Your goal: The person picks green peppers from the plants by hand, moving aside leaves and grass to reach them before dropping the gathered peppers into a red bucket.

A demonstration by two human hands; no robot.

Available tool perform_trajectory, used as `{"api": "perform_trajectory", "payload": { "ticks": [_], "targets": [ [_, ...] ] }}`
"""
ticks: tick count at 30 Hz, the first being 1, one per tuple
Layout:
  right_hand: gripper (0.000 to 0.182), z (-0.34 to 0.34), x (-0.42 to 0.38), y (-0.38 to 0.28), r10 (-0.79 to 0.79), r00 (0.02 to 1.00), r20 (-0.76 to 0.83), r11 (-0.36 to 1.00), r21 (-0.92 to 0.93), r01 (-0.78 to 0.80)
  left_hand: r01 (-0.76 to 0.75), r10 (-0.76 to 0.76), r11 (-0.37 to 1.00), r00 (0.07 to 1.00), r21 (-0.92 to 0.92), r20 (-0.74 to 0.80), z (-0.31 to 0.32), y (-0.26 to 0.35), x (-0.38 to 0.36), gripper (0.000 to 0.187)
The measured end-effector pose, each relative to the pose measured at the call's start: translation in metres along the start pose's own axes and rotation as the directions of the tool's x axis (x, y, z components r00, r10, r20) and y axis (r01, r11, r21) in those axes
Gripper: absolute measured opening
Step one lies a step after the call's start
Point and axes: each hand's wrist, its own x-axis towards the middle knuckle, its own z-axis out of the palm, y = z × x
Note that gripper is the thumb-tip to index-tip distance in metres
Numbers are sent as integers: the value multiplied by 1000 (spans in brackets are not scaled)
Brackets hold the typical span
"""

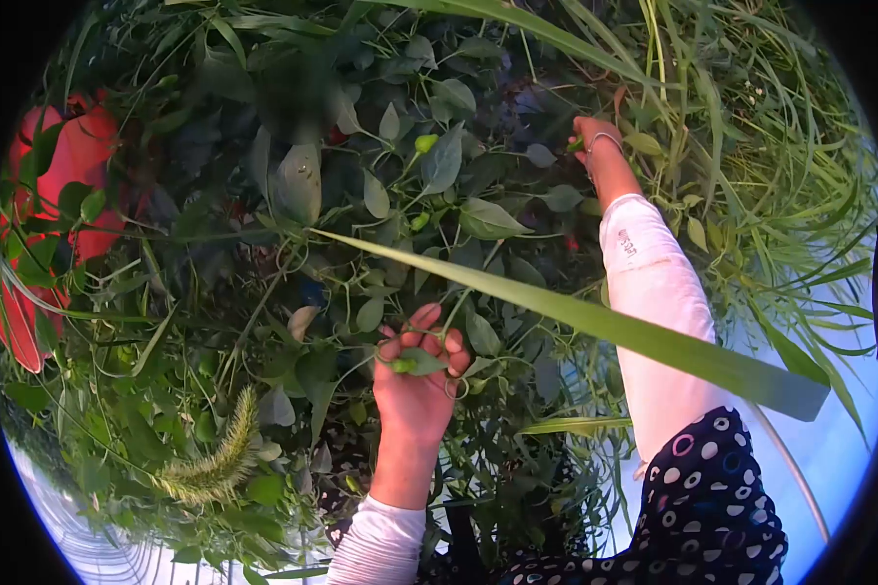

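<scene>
A: Left hand [415, 398], just below centre at six o'clock. How does it stand?

B: Palm up, fingers half curled into a loose cup. Green pepper [401, 366] sits in it, toward nine o'clock, a leaf [425, 362] beside it. Cannot tell whether the stem is joined to the plant.

A: Right hand [599, 153]?

B: Half past one, at the end of a white sleeve [654, 292]. Fingers drawn in; small green piece [576, 146] at the tips. Looks like a pepper, too small to be sure.

A: Others about?

B: Pale pepper [426, 143] high at twelve; second pepper [419, 221] below it, nearer the middle. Both among leaves.

A: How would they handle?

B: Light, I judge. Firm, smooth skin, maybe a little slick. A hard squeeze could bruise the wall; twigs look thin enough to snap.

A: Best hold?

B: Thumb and finger at the cap, where stem meets flesh; a cupped palm suits the body. Mind the grass blade [644, 338] slanting from the middle out to four o'clock.
</scene>
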Motion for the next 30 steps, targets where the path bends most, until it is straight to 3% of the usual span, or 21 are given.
{"api": "perform_trajectory", "payload": {
  "ticks": [3, 4, 5, 6, 8, 10, 11, 12, 14, 15, 16, 19, 24, 30],
  "targets": [
    [25, -3, 40, 21, 77, 996, -44, 988, -132, -82, 46, -45, 998, 999, -34, 25, -1, 1, 0, 45],
    [35, -4, 98, 42, -174, 984, 40, 772, -615, 162, 40, -39, 998, 999, -41, 23, -1, 2, 2, 45],
    [40, -6, 71, 36, -41, 997, 68, 942, -330, 62, 46, -46, 998, 999, -46, 0, -1, 2, 2, 45],
    [47, -8, 45, 32, 81, 987, 139, 997, -18, -79, 50, -51, 997, 998, -50, -26, -2, 2, 1, 45],
    [49, -4, 81, 56, 15, 985, 172, 999, 35, -21, 45, -45, 998, 999, -49, -15, -7, 1, 2, 45],
    [45, -3, 75, 55, -79, 934, 348, 905, 419, -79, 27, -26, 999, 1000, -35, 11, -9, -1, 3, 47],
    [46, -12, 60, 48, -119, 905, 408, 954, 299, -10, 24, -24, 999, 1000, -37, 11, -10, 0, 4, 47],
    [46, -12, 48, 51, -120, 905, 408, 954, 299, -8, 44, -43, 998, 999, -53, 26, -11, 0, 3, 49],
    [39, -18, 32, 55, -222, 845, 486, 931, 363, 36, 70, -67, 995, 997, -75, 43, -8, -3, 2, 51],
    [35, -21, 26, 58, -272, 810, 520, 917, 396, 54, 56, -56, 998, 997, 11, -45, -4, -2, 1, 52],
    [33, -18, 22, 58, -280, 809, 517, 911, 409, 55, 45, -32, 994, 991, 98, -133, 1, -1, 3, 54],
    [30, -21, -3, 65, -321, 798, 510, 896, 436, 83, 55, -41, 993, 990, 101, -135, 7, -2, 7, 52],
    [28, -42, -67, 98, -329, 750, 573, 846, 532, -35, 40, -31, 996, 994, 82, -109, 3, -1, 5, 52],
    [41, -77, -115, 112, -286, 612, 737, 888, 444, -120, 61, -53, 994, 995, 96, -80, 4, 1, 2, 53]
  ]
}}
